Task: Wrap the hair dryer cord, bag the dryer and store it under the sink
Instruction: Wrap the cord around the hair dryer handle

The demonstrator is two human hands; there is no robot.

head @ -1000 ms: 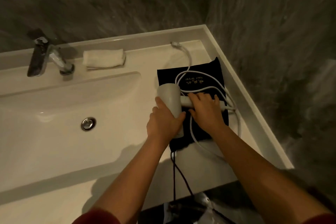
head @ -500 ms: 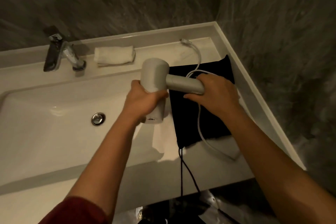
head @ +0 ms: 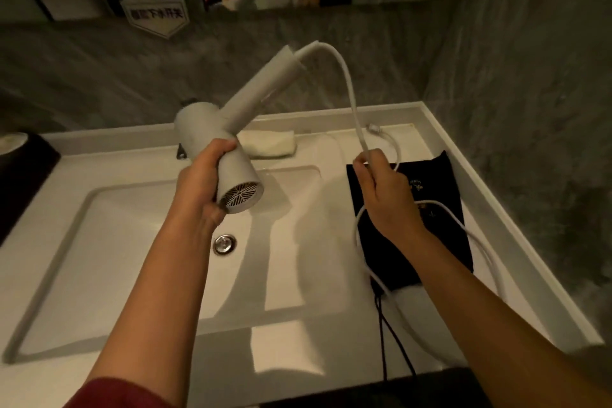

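A white hair dryer is held up over the basin, its barrel gripped by my left hand and its handle pointing up and to the right. Its white cord arcs from the handle's end down into my right hand, which pinches it. The rest of the cord loops over a black drawstring bag lying flat on the counter at the right, and the plug rests near the back wall.
The white sink with its drain lies below the dryer. A folded white towel sits at the back ledge. A dark box stands at the far left. Walls close off the back and right; a mirror hangs above.
The dryer has been lifted off the bag and swung left over the basin, handle turned upward. My right hand has left the handle and now pinches the cord.
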